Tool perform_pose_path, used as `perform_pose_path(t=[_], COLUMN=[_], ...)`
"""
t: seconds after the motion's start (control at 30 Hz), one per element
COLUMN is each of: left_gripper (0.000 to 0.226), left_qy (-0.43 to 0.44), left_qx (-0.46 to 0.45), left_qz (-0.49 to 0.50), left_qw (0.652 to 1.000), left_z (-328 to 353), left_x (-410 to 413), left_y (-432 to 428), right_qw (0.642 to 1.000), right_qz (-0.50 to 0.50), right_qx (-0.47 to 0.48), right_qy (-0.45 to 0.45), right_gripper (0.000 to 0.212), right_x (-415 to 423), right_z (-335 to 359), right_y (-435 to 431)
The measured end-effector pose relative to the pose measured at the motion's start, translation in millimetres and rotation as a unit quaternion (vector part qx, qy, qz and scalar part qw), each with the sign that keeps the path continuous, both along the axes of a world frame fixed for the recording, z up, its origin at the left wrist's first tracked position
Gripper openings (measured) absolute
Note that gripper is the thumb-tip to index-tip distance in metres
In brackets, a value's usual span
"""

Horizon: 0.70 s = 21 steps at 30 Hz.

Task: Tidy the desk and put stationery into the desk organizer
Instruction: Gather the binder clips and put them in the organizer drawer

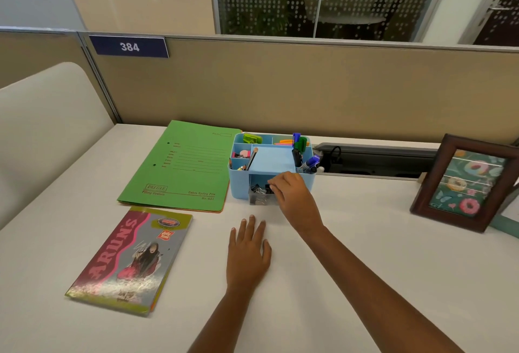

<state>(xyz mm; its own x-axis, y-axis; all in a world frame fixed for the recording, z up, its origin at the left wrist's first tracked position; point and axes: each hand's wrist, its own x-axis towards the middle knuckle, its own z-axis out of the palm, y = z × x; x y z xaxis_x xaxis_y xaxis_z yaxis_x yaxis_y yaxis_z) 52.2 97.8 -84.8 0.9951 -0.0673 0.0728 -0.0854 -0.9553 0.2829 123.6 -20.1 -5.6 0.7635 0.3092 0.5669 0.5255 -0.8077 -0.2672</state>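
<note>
A light blue desk organizer (240, 181) stands at the back middle of the white desk. Its top compartments hold markers (307, 160), a green clip (252, 138), erasers and pencils. A clear drawer (259, 198) with black binder clips sticks out of its front opening. My right hand (293, 194) rests on the drawer's right part, fingers curled over it. Whether the fingers pinch a clip is hidden. My left hand (248, 251) lies flat on the desk in front of the organizer, fingers apart, holding nothing.
A green file folder (182, 167) lies left of the organizer. A colourful notebook (132, 260) lies nearer to me on the left. A framed picture (466, 184) leans at the right. A cable slot (373, 160) runs behind the organizer, against the partition wall.
</note>
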Motion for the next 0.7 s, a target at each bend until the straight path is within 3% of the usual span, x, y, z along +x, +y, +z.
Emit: perform_pose_path(t=[0.1, 0.27, 0.7], left_gripper=[0.047, 0.046, 0.047], left_qy=[-0.01, -0.022, -0.03], left_qx=[-0.001, -0.006, -0.015], left_qz=[0.005, 0.0, 0.008], left_qw=[1.0, 1.0, 0.999], left_z=[-0.8, -1.7, -1.8], left_x=[1.9, 1.5, 1.7], left_y=[-0.1, 0.2, -1.1], right_qw=[0.997, 0.994, 0.992], right_qz=[0.023, 0.066, -0.034], right_qx=[-0.026, -0.077, -0.12], right_qy=[-0.065, -0.046, -0.006], right_gripper=[0.016, 0.026, 0.043], right_x=[-16.1, -28.1, 2.9], right_z=[-10.9, -39.4, -32.6], right_y=[-2.8, -2.1, 18.7])
